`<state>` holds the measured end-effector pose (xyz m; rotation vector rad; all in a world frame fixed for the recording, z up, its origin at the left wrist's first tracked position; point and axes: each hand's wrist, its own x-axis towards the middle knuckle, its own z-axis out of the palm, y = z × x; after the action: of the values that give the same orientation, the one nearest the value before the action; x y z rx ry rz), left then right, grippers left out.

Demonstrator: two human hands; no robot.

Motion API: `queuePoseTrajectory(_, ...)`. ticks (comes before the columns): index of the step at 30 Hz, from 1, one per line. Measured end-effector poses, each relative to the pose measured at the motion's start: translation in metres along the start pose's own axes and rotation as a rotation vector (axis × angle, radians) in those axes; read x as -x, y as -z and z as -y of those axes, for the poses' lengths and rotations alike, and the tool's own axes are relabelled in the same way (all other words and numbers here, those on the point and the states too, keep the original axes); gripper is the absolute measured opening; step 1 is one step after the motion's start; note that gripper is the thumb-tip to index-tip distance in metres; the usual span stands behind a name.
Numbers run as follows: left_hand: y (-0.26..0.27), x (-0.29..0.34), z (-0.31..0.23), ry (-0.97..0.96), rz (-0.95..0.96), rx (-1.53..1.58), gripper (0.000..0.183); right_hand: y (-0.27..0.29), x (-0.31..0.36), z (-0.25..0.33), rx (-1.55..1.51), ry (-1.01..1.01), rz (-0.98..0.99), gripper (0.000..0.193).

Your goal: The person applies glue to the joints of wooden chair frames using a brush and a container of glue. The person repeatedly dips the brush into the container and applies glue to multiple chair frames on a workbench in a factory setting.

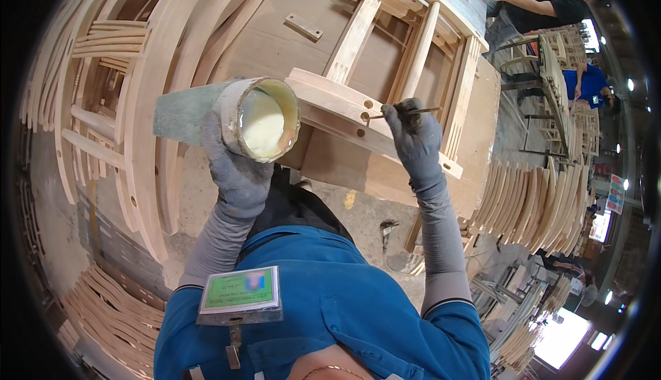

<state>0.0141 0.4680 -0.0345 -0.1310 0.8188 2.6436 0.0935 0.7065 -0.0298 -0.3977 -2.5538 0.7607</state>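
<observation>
My left hand (237, 180), in a grey glove, is wrapped round a round pot (239, 115) with a crusted rim. Inside the pot is a cream-white, glue-like liquid (262, 124). A tapered grey-green piece (182, 113) sticks out to the left behind the pot; I cannot tell if both are one piece. My right hand (416, 139), also gloved, is closed on a thin brown stick (425, 110). The stick's left end is close to dark round holes in the near rail of a pale wooden frame (344, 108). Whether it touches the wood, I cannot tell.
The frame rests on a brown board (275, 35), where a small drilled wood block (303, 26) lies. Curved wooden parts (148, 104) are stacked at left, more slats (533, 201) at right. A clamp-like tool (387, 232) is on the floor. Other people (551, 4) work far right.
</observation>
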Motion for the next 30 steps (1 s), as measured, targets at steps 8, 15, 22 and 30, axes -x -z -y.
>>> queuePoseTrajectory(8,-0.005,-0.001,0.0,-0.034,-0.018,-0.05,0.052,-0.001,-0.005,0.015,-0.024,-0.032,0.039,0.018)
queuePoseTrajectory(15,-0.007,0.001,0.003,-0.02,-0.002,-0.015,0.051,-0.004,-0.008,0.008,-0.121,-0.027,0.054,0.018)
queuePoseTrajectory(22,-0.018,0.006,0.002,0.022,0.024,0.014,0.049,0.003,-0.007,0.013,-0.083,-0.085,0.095,0.019)
queuePoseTrajectory(30,-0.033,0.015,0.011,0.037,0.096,0.009,0.047,0.04,0.015,0.007,-0.532,-0.29,0.008,0.015)
